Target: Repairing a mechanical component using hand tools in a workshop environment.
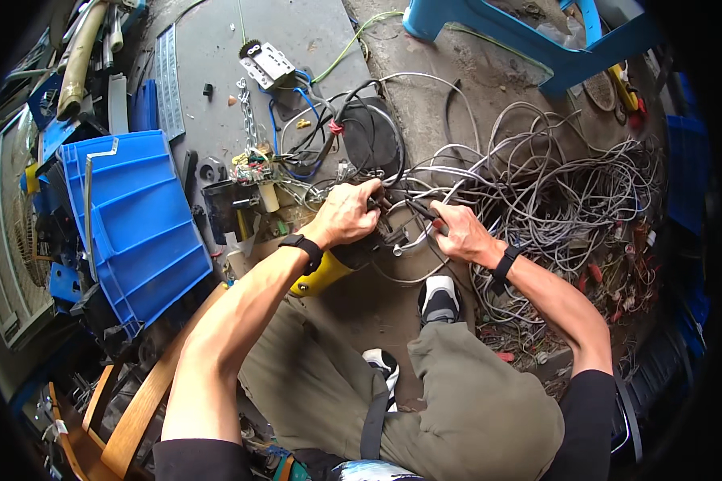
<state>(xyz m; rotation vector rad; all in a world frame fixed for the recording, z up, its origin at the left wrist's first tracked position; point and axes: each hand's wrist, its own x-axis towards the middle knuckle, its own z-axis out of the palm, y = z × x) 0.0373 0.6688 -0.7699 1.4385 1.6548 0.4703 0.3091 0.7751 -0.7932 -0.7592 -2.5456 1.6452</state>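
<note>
My left hand [349,215] is closed, its fingers pinched over a dark cluster of cable ends and small metal parts. What exactly it grips is hidden. Close by on the right, my right hand [464,234] is wrapped round a hand tool [422,211] with black and red handles, which looks like pliers; its jaws are lost among the dark parts. Grey cables [457,180] run from this spot to the right. Under my left hand stands a yellow object [322,275], partly covered by the hand and wrist.
A large tangle of grey cable [553,188] lies on the right. At the left leans a blue plastic crate [140,228]. A blue stool [489,36] stands at the far right. Ahead lie a metal bracket [266,66], a chain [248,112] and a black cable bundle [337,128].
</note>
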